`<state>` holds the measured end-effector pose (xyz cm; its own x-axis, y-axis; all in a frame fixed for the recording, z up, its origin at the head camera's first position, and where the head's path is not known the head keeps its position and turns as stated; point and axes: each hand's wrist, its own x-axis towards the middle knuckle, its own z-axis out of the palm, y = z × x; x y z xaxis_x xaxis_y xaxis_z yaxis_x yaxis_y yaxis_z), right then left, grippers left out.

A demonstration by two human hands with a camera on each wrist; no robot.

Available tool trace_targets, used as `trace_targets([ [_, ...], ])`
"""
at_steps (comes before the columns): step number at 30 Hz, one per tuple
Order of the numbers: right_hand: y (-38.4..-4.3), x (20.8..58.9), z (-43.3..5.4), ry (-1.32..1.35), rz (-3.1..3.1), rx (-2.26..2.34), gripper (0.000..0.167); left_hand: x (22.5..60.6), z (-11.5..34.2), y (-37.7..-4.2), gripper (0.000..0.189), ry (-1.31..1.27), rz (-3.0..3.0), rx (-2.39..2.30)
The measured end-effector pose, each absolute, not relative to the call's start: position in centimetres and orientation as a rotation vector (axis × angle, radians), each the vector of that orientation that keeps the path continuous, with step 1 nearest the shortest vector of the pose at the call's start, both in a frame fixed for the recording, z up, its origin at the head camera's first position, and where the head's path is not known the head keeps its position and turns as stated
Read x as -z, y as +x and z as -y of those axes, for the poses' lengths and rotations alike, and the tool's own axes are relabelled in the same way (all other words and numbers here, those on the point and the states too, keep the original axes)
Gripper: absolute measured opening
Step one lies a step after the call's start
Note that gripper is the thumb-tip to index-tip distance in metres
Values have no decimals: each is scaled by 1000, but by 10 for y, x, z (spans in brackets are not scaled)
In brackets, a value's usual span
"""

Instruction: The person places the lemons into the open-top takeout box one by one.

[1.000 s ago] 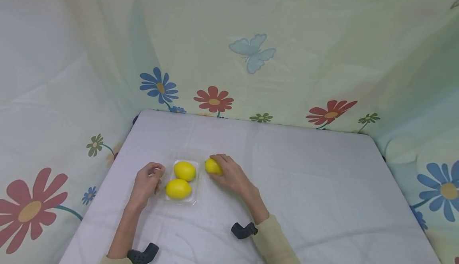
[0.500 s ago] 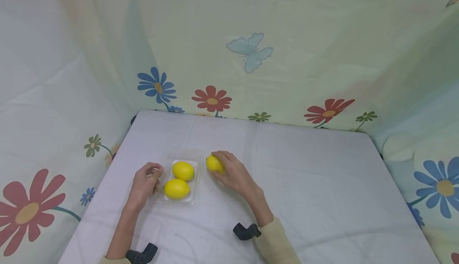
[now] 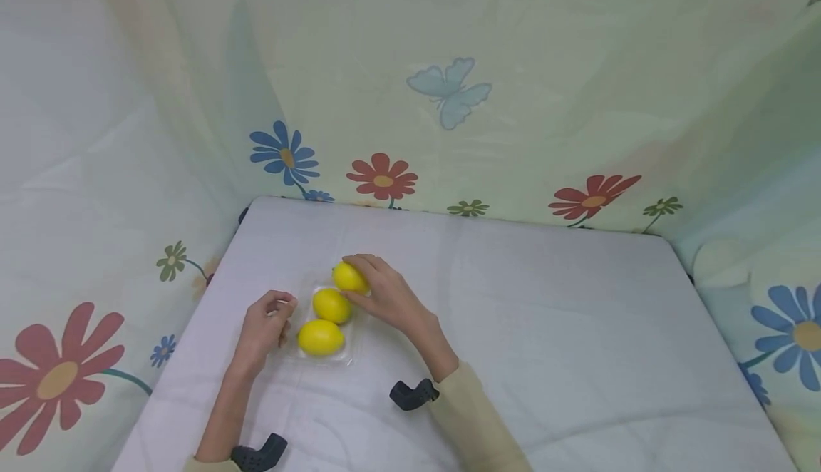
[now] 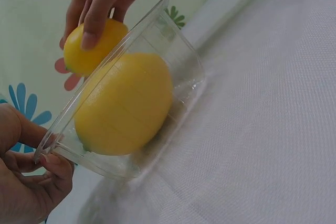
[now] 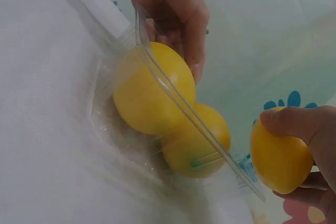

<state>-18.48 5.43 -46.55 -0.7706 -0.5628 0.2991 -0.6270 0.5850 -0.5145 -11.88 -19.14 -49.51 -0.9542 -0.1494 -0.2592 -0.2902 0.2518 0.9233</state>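
A clear plastic tub (image 4: 185, 51) stands on the white-covered table with two yellow lemons inside, a far lemon (image 3: 331, 306) and a near lemon (image 3: 320, 338). At its left side my left hand (image 3: 259, 328) pinches the rim between thumb and fingers, as the left wrist view shows. My right hand (image 3: 393, 299) grips a third lemon (image 3: 349, 278) between thumb and fingertips. This lemon is raised over the tub's far end, just beyond the far lemon; in the right wrist view the held lemon (image 5: 279, 153) is outside the rim.
White cloth (image 3: 545, 329) covers the table, stretching away to the right of the tub. Behind and at both sides hangs a pale curtain (image 3: 513, 101) printed with flowers and a butterfly. A dark curved device (image 3: 413, 394) sits at the right wrist, another dark device (image 3: 259, 453) at the left.
My right hand has carried its lemon left and away from me, from beside the tub to over its far end. The left hand and the two lemons in the tub have stayed put.
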Motion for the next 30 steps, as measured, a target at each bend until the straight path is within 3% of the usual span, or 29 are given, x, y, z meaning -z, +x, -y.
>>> trace_targets([
  [18, -192, 477, -34, 1034, 2743, -793, 56, 494, 187, -120, 31, -408, -2388, -1801],
  [30, -186, 479, -52, 1021, 2660, -826, 56, 491, 187, -119, 30, -406, -2417, -1788],
])
